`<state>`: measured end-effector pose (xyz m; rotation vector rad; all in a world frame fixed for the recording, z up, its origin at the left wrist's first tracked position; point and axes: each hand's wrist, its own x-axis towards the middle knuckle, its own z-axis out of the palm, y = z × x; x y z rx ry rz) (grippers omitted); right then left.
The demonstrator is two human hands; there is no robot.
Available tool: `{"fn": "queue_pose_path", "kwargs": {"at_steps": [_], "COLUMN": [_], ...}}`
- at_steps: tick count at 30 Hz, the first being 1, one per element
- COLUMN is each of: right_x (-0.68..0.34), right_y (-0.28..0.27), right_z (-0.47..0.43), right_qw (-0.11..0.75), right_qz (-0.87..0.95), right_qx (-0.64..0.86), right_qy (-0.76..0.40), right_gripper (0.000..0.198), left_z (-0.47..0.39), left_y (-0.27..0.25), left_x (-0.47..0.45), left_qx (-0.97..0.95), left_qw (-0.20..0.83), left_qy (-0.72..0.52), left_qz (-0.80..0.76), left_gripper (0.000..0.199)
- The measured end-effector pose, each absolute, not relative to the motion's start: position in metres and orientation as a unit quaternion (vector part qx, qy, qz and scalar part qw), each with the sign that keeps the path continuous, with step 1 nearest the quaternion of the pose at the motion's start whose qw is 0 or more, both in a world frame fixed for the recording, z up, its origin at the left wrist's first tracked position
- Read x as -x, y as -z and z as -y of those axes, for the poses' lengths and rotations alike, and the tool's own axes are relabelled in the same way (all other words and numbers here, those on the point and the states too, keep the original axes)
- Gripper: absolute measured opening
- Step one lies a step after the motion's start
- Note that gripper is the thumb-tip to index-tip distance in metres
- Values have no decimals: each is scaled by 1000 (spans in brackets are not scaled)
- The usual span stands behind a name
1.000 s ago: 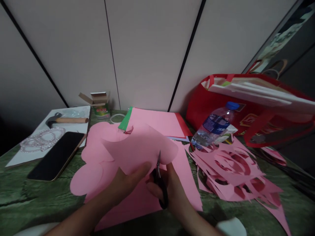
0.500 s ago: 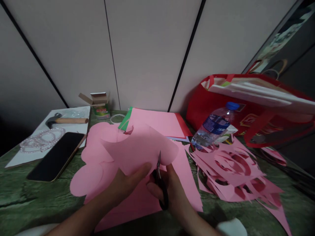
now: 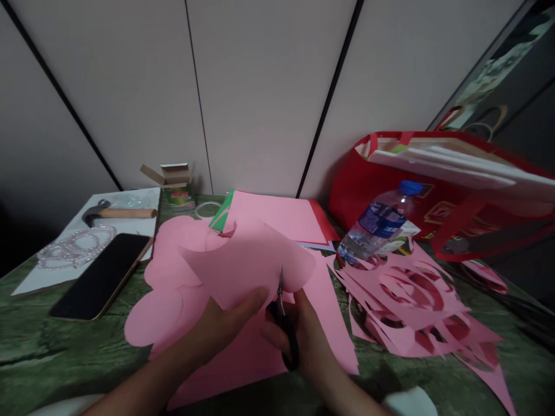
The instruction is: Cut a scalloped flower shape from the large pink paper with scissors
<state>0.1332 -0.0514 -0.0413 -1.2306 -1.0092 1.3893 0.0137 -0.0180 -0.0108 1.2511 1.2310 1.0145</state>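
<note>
A curved sheet of pink paper [image 3: 247, 260] is raised above the table in my left hand [image 3: 232, 323], thumb on top and the other fingers hidden beneath it. My right hand [image 3: 306, 329] is closed round the black handles of a pair of scissors [image 3: 288, 341]. The blades point away from me and lie at the sheet's near right part, one blade showing above the paper. Under both hands lies a stack of pink paper [image 3: 243, 370]. Cut round pink pieces [image 3: 151, 318] overlap on its left side.
Pink paper offcuts [image 3: 416, 300] pile up at right, beside a tilted water bottle [image 3: 377, 216] and a red bag [image 3: 347, 179]. A phone [image 3: 102, 277], a hammer [image 3: 125, 213], clear beaded strands [image 3: 78, 245] and a small opened box [image 3: 180, 196] are at left. Coloured sheets [image 3: 277, 214] lie behind.
Almost nothing differs. The whole view has shifted very slightly, and both hands keep the same hold on the paper and the scissors.
</note>
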Motion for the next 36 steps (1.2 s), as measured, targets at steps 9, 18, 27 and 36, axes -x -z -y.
{"fn": "queue_pose_path", "kwargs": {"at_steps": [9,18,27,36], "right_x": [-131,-130,-132,-133], "right_y": [46,44,54,48], "right_z": [48,49,50,51], "right_qw": [500,496,491,487], "right_qz": [367,337,383,422], "right_qx": [501,529,541,541], "right_qy": [-604,-601,-565,-540], "right_gripper": [45,53,59,56], "left_z": [16,16,16,17], "left_y": [15,7,9,1], "left_x": [-10,-9,-10,-11], "left_qx": [-530,-531,-534,-514], "left_qw": [500,533,517,545], "left_qy": [-424,-409,-406,-417], "left_qz": [-538,-516,-532,-515], "left_gripper": [19,8,12,5]}}
